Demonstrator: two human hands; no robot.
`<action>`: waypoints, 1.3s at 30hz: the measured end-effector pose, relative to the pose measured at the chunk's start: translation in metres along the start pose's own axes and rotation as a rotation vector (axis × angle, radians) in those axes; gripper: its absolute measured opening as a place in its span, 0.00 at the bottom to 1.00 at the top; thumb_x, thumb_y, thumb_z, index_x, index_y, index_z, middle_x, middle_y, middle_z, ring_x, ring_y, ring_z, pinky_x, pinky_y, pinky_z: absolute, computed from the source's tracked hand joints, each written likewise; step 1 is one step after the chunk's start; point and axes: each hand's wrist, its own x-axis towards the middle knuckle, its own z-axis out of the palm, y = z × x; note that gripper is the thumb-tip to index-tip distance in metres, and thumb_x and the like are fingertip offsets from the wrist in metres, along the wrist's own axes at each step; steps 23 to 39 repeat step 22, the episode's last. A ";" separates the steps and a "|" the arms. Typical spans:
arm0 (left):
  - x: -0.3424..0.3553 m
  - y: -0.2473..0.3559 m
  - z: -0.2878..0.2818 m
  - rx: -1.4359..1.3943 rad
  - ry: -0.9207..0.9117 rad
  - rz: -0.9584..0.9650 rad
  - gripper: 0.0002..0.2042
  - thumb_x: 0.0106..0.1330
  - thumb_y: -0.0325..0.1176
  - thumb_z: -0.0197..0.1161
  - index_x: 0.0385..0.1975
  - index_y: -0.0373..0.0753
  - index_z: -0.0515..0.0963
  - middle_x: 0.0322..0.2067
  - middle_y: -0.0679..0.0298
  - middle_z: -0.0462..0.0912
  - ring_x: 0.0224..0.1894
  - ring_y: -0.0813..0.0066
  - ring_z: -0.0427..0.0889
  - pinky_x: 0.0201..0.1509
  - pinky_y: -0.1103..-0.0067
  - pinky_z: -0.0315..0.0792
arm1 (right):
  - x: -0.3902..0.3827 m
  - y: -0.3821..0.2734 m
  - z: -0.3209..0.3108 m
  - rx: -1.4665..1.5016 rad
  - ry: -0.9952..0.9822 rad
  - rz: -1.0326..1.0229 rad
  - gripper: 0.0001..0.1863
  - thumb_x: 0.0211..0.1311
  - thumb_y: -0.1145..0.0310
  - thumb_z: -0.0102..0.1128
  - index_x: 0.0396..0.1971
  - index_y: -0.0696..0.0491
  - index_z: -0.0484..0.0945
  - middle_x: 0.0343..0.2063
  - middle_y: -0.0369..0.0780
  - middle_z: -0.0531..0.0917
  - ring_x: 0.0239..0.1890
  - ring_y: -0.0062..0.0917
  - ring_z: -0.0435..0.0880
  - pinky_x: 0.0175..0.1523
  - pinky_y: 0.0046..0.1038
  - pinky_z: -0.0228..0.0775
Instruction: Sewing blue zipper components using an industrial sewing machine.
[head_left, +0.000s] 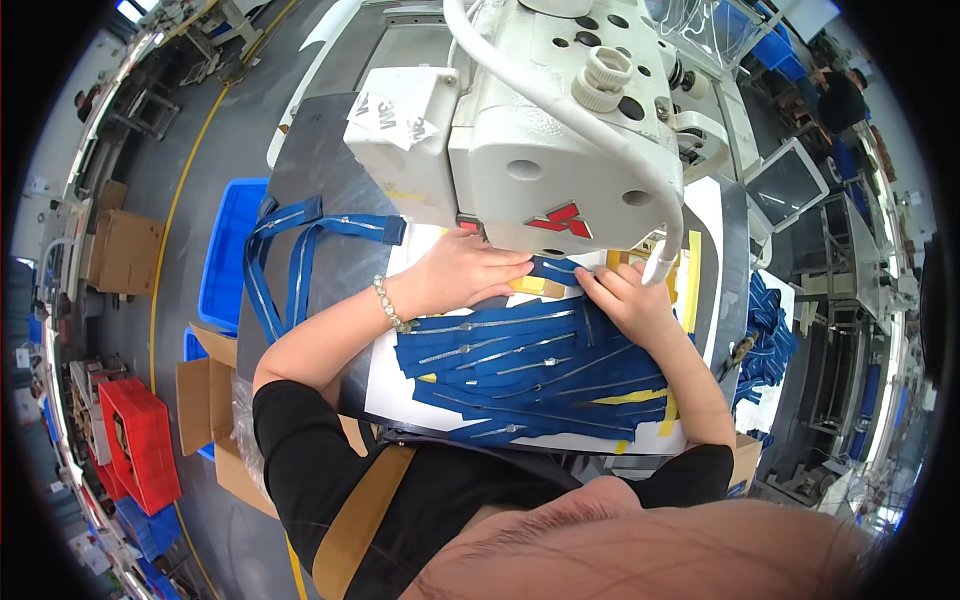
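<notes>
My left hand (465, 270), with a beaded bracelet at its wrist, lies with fingers stretched and close together under the head of a white industrial sewing machine (540, 160). Its fingertips rest beside a small yellow-and-tan piece (540, 287). A short length of blue zipper strip (556, 270) runs between my hands. My right hand (632, 300) has its fingers on the right end of that strip, seemingly gripping it. Its thumb is not clearly seen. The needle area is hidden by the machine head. Many blue zipper strips (500, 362) lie in overlapping rows just in front of my hands.
More blue strips hang over the table's left side (300, 250), and a blue heap (765, 330) sits at right. Blue bin (232, 250), cardboard box (210, 400) and red crate (140, 440) stand to the left. A screen (788, 185) is at far right.
</notes>
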 end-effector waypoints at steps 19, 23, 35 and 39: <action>-0.001 -0.004 0.004 0.078 0.071 0.053 0.20 0.58 0.44 0.64 0.50 0.46 0.79 0.50 0.70 0.82 0.46 0.73 0.81 0.50 0.76 0.69 | 0.007 0.007 0.015 0.298 0.148 0.135 0.14 0.50 0.77 0.59 0.38 0.51 0.83 0.38 0.39 0.84 0.38 0.32 0.84 0.44 0.30 0.77; -0.002 -0.004 0.004 0.071 0.072 0.057 0.20 0.59 0.45 0.64 0.51 0.46 0.79 0.51 0.70 0.81 0.46 0.73 0.81 0.50 0.76 0.69 | 0.006 0.007 0.016 0.340 0.159 0.153 0.13 0.51 0.77 0.59 0.38 0.51 0.83 0.39 0.39 0.84 0.39 0.32 0.84 0.45 0.30 0.77; -0.002 -0.004 0.004 0.071 0.072 0.057 0.20 0.59 0.45 0.64 0.51 0.46 0.79 0.51 0.70 0.81 0.46 0.73 0.81 0.50 0.76 0.69 | 0.006 0.007 0.016 0.340 0.159 0.153 0.13 0.51 0.77 0.59 0.38 0.51 0.83 0.39 0.39 0.84 0.39 0.32 0.84 0.45 0.30 0.77; -0.002 -0.004 0.004 0.071 0.072 0.057 0.20 0.59 0.45 0.64 0.51 0.46 0.79 0.51 0.70 0.81 0.46 0.73 0.81 0.50 0.76 0.69 | 0.006 0.007 0.016 0.340 0.159 0.153 0.13 0.51 0.77 0.59 0.38 0.51 0.83 0.39 0.39 0.84 0.39 0.32 0.84 0.45 0.30 0.77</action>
